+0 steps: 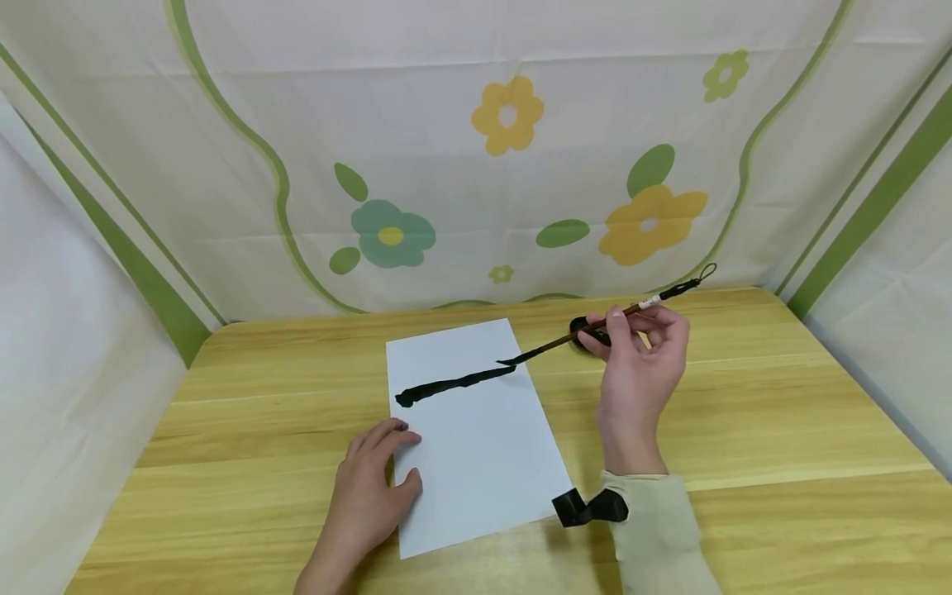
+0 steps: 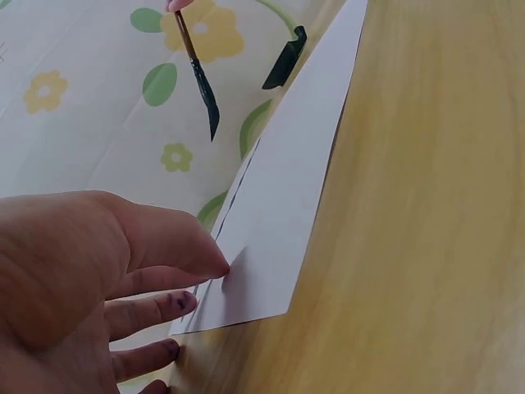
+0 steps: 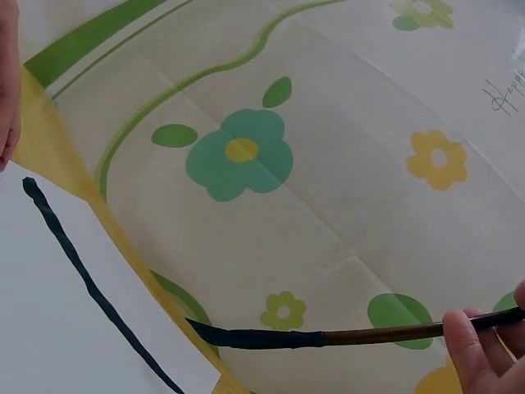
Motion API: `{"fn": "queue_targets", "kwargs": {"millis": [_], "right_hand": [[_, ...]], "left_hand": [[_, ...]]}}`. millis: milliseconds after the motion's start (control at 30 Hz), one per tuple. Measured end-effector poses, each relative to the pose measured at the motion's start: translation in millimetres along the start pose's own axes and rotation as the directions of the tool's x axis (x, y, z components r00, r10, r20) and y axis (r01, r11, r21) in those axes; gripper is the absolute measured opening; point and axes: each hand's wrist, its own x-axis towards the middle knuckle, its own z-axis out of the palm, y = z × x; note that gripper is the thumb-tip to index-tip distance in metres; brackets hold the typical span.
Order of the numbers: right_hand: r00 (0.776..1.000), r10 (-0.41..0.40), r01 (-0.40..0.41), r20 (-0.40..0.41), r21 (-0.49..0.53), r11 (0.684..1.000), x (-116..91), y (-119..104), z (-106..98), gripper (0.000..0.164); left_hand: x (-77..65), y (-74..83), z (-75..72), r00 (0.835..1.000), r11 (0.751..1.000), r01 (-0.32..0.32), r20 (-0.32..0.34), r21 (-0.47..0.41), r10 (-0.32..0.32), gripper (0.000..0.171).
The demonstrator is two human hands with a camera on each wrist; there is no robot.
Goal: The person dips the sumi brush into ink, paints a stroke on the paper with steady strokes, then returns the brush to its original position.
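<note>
My right hand (image 1: pixel 641 368) pinches a brown-handled ink brush (image 1: pixel 558 342) by its upper shaft. The brush slants down to the left, and its black-wetted tip sits by the right end of a thick black stroke (image 1: pixel 455 384). In the right wrist view the brush (image 3: pixel 381 336) tip appears raised off the paper. That stroke crosses the upper part of a white sheet of paper (image 1: pixel 476 463). My left hand (image 1: pixel 369 487) rests along the sheet's left edge, fingers loosely bent, thumb on the paper. A dark smudge marks one fingertip in the left wrist view.
Partly hidden behind my right hand, a black inkstone or ink dish (image 1: pixel 580 341) stands on the wooden table (image 1: pixel 275 413). A flowered white cloth (image 1: pixel 446 165) hangs along the table's back edge. A black strap piece (image 1: pixel 587 507) sticks out from my right sleeve by the sheet's corner.
</note>
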Motion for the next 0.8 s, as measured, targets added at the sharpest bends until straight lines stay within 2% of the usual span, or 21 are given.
{"fn": "queue_targets", "kwargs": {"millis": [367,500,600,700,767,800], "right_hand": [[1.000,-0.017,0.017,0.026,0.016,1.000,1.6,-3.4,-1.8,0.022],[0.995,-0.065,0.062,0.069,0.053,0.997,8.7,-11.7,-13.6,0.024],[0.989,-0.102,0.087,0.109,0.133,0.987,17.6,-18.9,-28.1,0.023],[0.969,-0.141,0.091,0.201,0.239,0.967,27.4,-25.3,-44.6,0.016],[0.943,-0.166,0.075,0.290,0.301,0.951,33.8,-28.4,-56.1,0.008],[0.922,-0.177,0.057,0.345,0.331,0.942,37.3,-29.6,-61.9,0.006]], "left_hand": [[0.0,-0.2,1.4,1.000,1.000,0.005,-0.014,-0.006,-0.005,0.024],[0.0,-0.1,4.3,1.000,1.000,-0.003,-0.011,-0.019,0.003,0.024],[0.9,-0.1,4.9,1.000,1.000,-0.006,-0.008,-0.020,0.005,0.023],[1.8,-0.2,3.9,1.000,1.000,-0.002,-0.010,-0.011,0.002,0.023],[2.3,-0.3,3.2,1.000,1.000,-0.002,-0.012,-0.006,0.002,0.023],[2.4,-0.4,2.9,1.000,1.000,-0.001,-0.012,-0.003,0.001,0.023]]}}
